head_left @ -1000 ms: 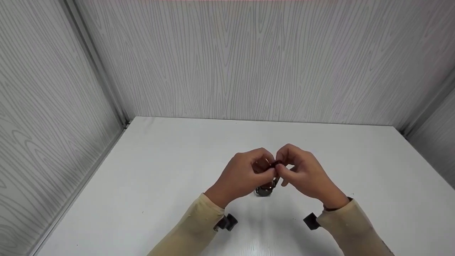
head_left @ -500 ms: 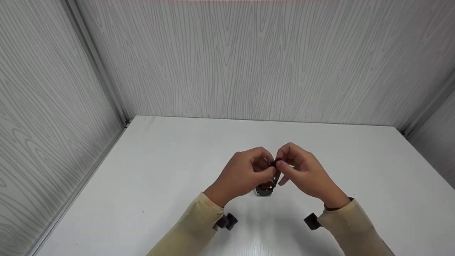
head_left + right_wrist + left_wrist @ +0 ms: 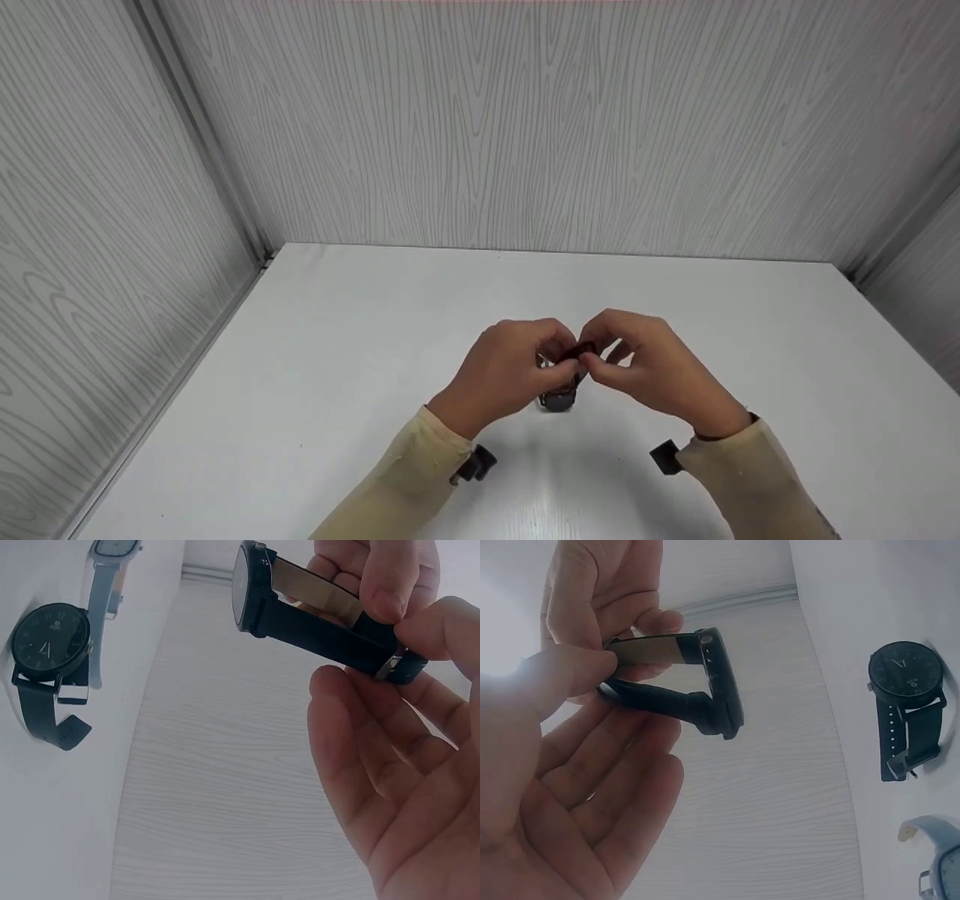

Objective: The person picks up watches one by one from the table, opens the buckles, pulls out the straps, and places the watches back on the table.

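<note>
Over the table, both hands meet at a wristwatch (image 3: 557, 401) with a dark strap and a tan lining. Its case hangs below the fingers, toward the person. My left hand (image 3: 510, 371) pinches the strap between thumb and fingers. From the other side, my right hand (image 3: 645, 360) pinches the strap ends too, fingertips right beside the left ones. In the right wrist view the strap (image 3: 322, 634) is looped, and its metal buckle (image 3: 390, 664) shows by the fingers. The fingers hide part of the strap ends.
Beyond the hands in the wrist views, a black watch (image 3: 906, 675) and a light blue watch (image 3: 105, 596) lie on the white table (image 3: 360, 337). Grey wood-grain panels (image 3: 480, 127) stand at its back and sides. Small dark cameras (image 3: 666, 457) sit at the wrists.
My right hand has dipped slightly, with its wrist a little further right. More of the dark strap shows between the fingertips. The left hand has barely moved and keeps its grip.
</note>
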`<action>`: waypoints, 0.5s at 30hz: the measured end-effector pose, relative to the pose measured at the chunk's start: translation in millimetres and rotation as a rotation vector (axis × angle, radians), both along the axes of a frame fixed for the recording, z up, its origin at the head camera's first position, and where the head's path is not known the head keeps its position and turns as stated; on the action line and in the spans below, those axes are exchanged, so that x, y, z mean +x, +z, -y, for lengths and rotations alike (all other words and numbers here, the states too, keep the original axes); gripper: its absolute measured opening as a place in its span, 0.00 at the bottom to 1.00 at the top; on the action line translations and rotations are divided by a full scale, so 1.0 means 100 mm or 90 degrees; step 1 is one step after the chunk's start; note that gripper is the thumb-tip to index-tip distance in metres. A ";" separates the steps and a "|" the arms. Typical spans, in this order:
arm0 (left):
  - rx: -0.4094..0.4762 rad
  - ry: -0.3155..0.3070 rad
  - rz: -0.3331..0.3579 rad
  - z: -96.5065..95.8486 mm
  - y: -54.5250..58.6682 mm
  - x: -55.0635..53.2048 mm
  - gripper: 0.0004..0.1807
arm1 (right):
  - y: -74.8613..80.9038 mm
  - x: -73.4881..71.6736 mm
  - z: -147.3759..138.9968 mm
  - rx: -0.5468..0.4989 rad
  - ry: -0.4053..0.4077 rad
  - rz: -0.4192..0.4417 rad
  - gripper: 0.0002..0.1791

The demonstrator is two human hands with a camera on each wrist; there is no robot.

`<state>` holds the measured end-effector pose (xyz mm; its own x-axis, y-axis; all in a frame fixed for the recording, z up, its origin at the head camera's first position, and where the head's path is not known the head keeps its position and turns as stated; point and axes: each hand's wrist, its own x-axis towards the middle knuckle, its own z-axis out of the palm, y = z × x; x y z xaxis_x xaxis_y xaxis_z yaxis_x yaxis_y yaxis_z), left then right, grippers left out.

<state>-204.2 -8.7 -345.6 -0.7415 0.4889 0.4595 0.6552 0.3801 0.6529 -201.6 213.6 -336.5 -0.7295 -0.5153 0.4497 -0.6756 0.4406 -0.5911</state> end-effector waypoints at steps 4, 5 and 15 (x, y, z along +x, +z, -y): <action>0.094 -0.033 0.110 -0.01 0.01 0.01 0.02 | -0.01 0.00 0.01 -0.034 0.001 0.007 0.11; 0.113 -0.038 0.132 -0.02 0.01 0.01 0.02 | -0.01 0.00 0.02 -0.043 0.004 0.008 0.11; 0.172 -0.047 0.176 -0.05 -0.02 0.01 0.03 | -0.06 -0.03 0.05 -0.151 0.040 0.087 0.02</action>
<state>-203.3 -4.2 -347.2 -0.8229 0.4342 0.3665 0.4595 0.1293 0.8787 -204.3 208.6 -342.2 -0.7614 -0.4540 0.4628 -0.6044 0.2387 -0.7601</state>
